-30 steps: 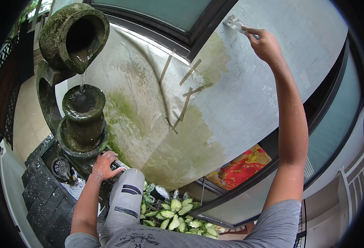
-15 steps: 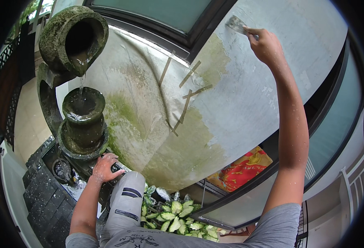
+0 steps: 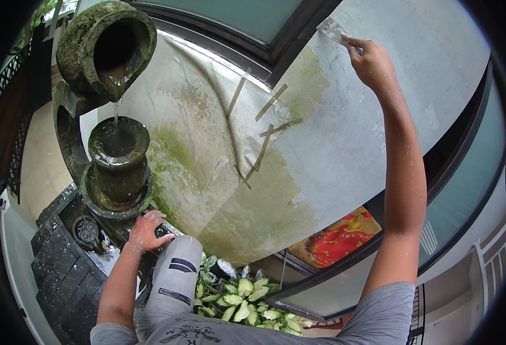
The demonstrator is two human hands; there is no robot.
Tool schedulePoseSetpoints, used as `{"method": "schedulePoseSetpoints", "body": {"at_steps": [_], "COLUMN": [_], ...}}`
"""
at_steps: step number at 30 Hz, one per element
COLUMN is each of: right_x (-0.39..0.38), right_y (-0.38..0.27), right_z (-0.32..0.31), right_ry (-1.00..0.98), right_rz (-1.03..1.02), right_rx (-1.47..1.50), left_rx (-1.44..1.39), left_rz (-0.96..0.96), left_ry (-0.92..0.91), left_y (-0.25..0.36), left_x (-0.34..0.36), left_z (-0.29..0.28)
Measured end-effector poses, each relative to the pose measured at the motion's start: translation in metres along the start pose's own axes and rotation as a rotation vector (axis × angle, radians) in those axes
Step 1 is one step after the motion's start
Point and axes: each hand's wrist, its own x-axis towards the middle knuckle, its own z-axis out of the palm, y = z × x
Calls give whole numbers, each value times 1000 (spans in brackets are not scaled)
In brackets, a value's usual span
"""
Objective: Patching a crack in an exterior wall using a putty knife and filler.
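My right hand (image 3: 367,64) is raised high, gripping a putty knife (image 3: 330,29) whose blade lies against the pale upper wall (image 3: 414,69), beside the dark window frame (image 3: 282,63). Below it, the wall has mossy green patches (image 3: 305,75) and loose plastic sheeting (image 3: 184,98) with strips of tape. My left hand (image 3: 148,230), fingers spread and slightly bent, rests on the edge at the foot of a mossy stone fountain (image 3: 121,184), just beside my grey-clad knee (image 3: 178,259). Water pours from the fountain's upper pot (image 3: 77,52).
Leafy plants (image 3: 244,293) grow below the wall. An opened glass window (image 3: 460,190) curves along the right, with red patterned fabric (image 3: 345,236) behind it and a white railing (image 3: 489,264) beyond. Dark stone tiles (image 3: 63,264) surround the basin at the lower left.
The view has shifted slightly. My right hand with the putty knife has moved a little up and closer to the window frame's edge. My left hand stays on the fountain's edge.
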Motion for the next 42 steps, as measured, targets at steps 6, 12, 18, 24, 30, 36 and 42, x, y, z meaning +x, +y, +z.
{"method": "schedulePoseSetpoints", "body": {"at_steps": [6,12,18,24,30,36,42], "right_x": [-9,-12,-8,-6,-3,3,12], "right_y": [15,13,19,20,1,32,35], "right_z": [-8,-11,-5,-10,-8,-5,-20], "right_ry": [-70,-51,-28,-50,-36,-51,-181], "right_rz": [113,43,77,49,23,-18,37], "right_rx": [-11,-37,30,34,-3,10,19], "left_rx": [42,35,24,20,18,13,-6], "left_rz": [41,30,36,33,6,10,8], "left_ry": [-64,-22,-56,-42,-18,-50,-21], "left_y": [-3,-4,2,-4,-1,-5,-7], "left_x": [8,4,6,6,2,5,5], "left_z": [1,4,3,4,3,5,4]}}
